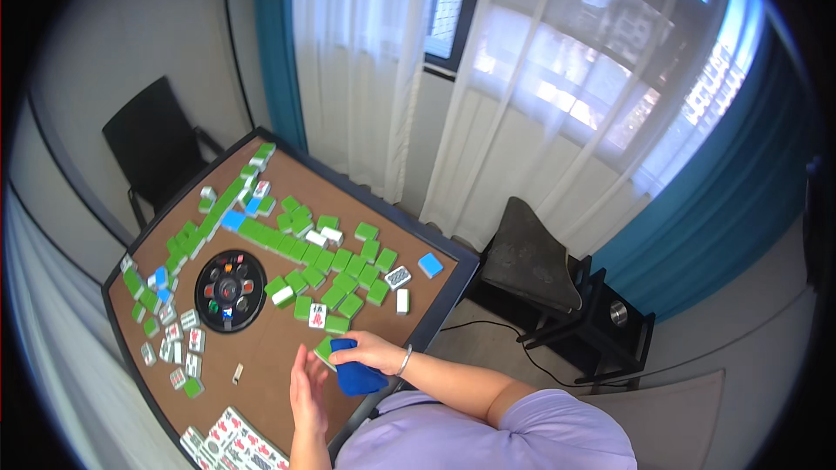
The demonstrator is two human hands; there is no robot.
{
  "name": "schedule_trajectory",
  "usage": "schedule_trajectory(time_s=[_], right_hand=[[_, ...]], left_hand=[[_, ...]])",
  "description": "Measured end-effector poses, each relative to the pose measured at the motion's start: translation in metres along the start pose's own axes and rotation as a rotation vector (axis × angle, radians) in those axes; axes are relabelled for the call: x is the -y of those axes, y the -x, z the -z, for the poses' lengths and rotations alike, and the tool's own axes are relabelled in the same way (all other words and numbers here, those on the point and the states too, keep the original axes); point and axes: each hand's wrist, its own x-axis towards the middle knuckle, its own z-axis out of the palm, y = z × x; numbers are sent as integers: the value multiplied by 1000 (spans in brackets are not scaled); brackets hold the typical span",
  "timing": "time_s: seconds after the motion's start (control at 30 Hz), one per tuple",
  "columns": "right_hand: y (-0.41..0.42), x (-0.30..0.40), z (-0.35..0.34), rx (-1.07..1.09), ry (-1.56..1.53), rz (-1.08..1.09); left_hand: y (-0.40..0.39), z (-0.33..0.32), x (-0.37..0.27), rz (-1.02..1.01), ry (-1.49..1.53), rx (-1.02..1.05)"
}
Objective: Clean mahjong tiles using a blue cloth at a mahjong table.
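My right hand [373, 354], with a bracelet at the wrist, grips a dark blue cloth [356, 373] and a green-backed mahjong tile [324, 350] near the table's front edge. Just left of the tile, my left hand [308, 385] is upright with its fingers apart; nothing shows in it. Beyond the hands lie many loose green-backed tiles [351, 305], a face-up tile with red and black characters [317, 315] and a blue-backed tile [430, 265]. A block of face-up tiles [238, 442] lies at the near left edge, partly cut off by the picture's rim.
The brown mahjong table [261, 372] has a dark raised rim and a round black centre console [230, 290]. Rows of tiles run beyond it. A black chair [157, 143] stands at the far left, a dark cushioned seat [532, 261] and black side table [607, 320] at the right.
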Motion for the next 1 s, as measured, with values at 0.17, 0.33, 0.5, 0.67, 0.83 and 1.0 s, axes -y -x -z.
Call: schedule_trajectory(time_s=[0.17,0.33,0.5,0.67,0.83,1.0], right_hand=[[23,26,-20,107,175,85],[34,36,-32,133,276,191],[45,46,-31,129,271,175],[52,62,-21,-30,101,362],[59,77,-53,-275,930,1086],[55,67,-57,-192,982,1124]], left_hand=[[-8,-20,-10,-125,187,44],[-9,-23,-14,-21,460,172],[-11,-14,-22,60,786,43],[-4,-11,-40,183,941,56],[11,-27,-42,138,863,247],[21,-35,-47,177,719,126]])
